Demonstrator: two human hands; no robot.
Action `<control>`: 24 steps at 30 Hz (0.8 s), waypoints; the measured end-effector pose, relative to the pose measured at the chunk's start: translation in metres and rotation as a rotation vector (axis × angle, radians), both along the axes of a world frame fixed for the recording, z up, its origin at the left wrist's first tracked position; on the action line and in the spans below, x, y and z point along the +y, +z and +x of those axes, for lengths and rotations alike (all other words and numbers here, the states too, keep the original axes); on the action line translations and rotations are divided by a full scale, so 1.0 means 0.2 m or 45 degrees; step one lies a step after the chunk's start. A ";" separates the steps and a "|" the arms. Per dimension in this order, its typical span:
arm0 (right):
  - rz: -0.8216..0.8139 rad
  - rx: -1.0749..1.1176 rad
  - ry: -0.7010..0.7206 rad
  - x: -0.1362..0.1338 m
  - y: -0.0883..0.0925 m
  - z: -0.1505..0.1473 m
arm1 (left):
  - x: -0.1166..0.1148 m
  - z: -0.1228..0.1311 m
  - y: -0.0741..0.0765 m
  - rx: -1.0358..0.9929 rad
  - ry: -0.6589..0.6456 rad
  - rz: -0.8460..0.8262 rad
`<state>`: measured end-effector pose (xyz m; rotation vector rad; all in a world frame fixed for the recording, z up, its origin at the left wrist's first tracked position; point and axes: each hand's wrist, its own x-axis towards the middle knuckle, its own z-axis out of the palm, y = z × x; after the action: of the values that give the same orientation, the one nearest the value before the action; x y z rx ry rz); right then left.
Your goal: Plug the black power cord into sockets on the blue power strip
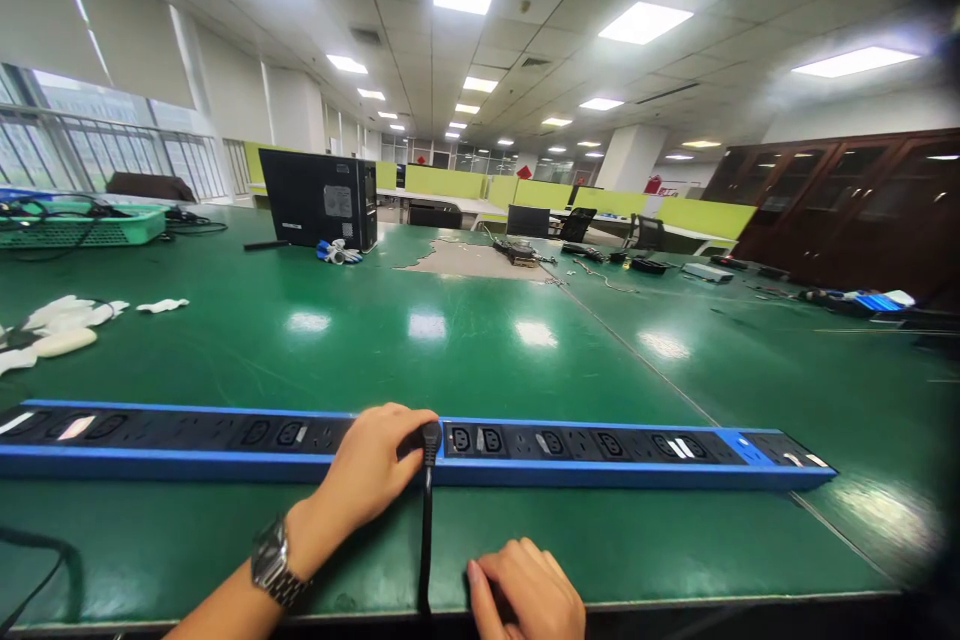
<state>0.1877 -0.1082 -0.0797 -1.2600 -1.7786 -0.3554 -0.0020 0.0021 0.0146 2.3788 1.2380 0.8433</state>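
A long blue power strip [615, 473] with black socket panels lies across the green table, near its front edge. My left hand [382, 455], with a metal watch on the wrist, pinches a black power plug [430, 436] between thumb and fingers at the middle of the strip. Whether the plug's contacts sit in a socket is hidden. From the plug a black cable [427, 540] runs down over the table's front edge. My right hand [529, 588] rests by that edge, right of the cable, its fingers loosely curled with nothing visible in them.
On the green table [360, 345] stand a black computer case [315, 200] and a green basket [124, 228] of cables. Work gloves [339, 252] lie by the case; white scraps [67, 315] are at left. Tools and parts lie along the far right.
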 end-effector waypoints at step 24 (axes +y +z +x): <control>-0.266 0.564 0.183 0.41 0.36 -0.16 | 0.03 -0.43 -0.07 0.387 0.259 0.181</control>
<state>0.1564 -0.0253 -0.0076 -1.2304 -1.5346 0.1872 -0.0877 0.0085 0.0014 2.5996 1.6089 0.6618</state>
